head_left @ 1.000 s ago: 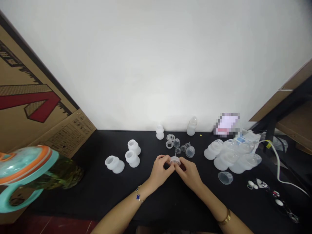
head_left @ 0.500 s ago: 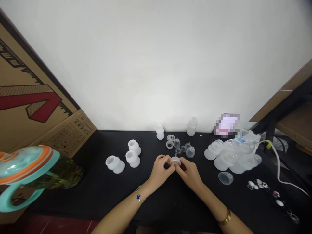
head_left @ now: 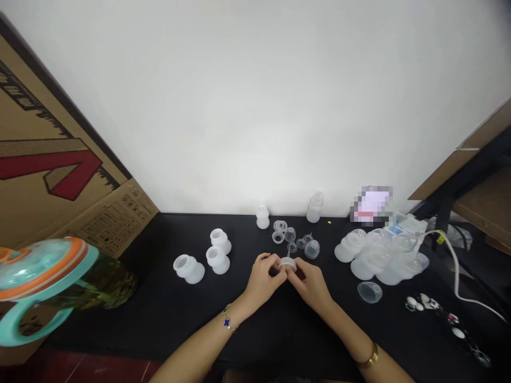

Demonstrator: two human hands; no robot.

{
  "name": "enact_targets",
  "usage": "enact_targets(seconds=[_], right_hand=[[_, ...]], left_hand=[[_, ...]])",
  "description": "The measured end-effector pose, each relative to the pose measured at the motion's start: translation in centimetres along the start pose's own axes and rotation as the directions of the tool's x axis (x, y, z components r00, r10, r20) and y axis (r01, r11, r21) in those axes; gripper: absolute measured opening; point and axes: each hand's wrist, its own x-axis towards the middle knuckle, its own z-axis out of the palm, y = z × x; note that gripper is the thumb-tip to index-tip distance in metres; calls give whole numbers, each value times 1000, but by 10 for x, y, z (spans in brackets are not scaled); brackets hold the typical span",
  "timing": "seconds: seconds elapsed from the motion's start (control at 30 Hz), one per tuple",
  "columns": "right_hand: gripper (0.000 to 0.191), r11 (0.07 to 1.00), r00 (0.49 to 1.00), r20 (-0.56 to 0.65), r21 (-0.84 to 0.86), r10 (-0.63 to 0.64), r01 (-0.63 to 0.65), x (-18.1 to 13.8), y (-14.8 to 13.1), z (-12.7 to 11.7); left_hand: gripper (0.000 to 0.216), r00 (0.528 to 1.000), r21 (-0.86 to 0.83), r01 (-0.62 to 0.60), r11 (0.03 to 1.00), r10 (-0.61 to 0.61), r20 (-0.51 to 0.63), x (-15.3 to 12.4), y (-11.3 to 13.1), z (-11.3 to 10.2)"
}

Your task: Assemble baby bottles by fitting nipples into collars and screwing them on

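Nearest you on the black table (head_left: pixel 295 340), your left hand (head_left: pixel 261 279) wears a bracelet (head_left: pixel 227 322) with a blue charm at the wrist, and your right arm a gold bangle (head_left: pixel 372 356). Your left fingers and those of your right hand (head_left: pixel 313 284) pinch a whitish ring (head_left: pixel 287 264) between them, thumbs at its near side. A pale tip (head_left: pixel 288 254) shows just beyond it; you cannot tell whether the two are joined. To the right lies a clear dome cap (head_left: pixel 370 292). Open white bottle bodies (head_left: pixel 218 260) stand to the left, a cluster of capped bottles (head_left: pixel 373 260) to the right. Farther off, loose rings (head_left: pixel 278 237) and clear caps (head_left: pixel 312 249) lie together. Farthest, by the wall (head_left: pixel 247 106), stand one white bottle body (head_left: pixel 262 218) and one capped bottle (head_left: pixel 315 207).
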Motion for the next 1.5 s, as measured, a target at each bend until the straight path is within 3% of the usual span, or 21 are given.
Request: enact_targets(seconds=[0.97, 1.17, 1.5], right_hand=[[36, 1000, 999, 34, -12, 12, -11, 0, 1, 1], [21, 998, 998, 54, 66, 16, -20, 2, -2, -1], [22, 994, 999, 25, 105, 24, -27, 2, -2, -4]], left_hand=[[17, 1000, 35, 4, 999, -4, -5, 0, 0, 0], [19, 1000, 49, 7, 999, -6, -4, 2, 1, -3], [17, 1000, 36, 5, 999, -5, 15, 3, -1, -4]])
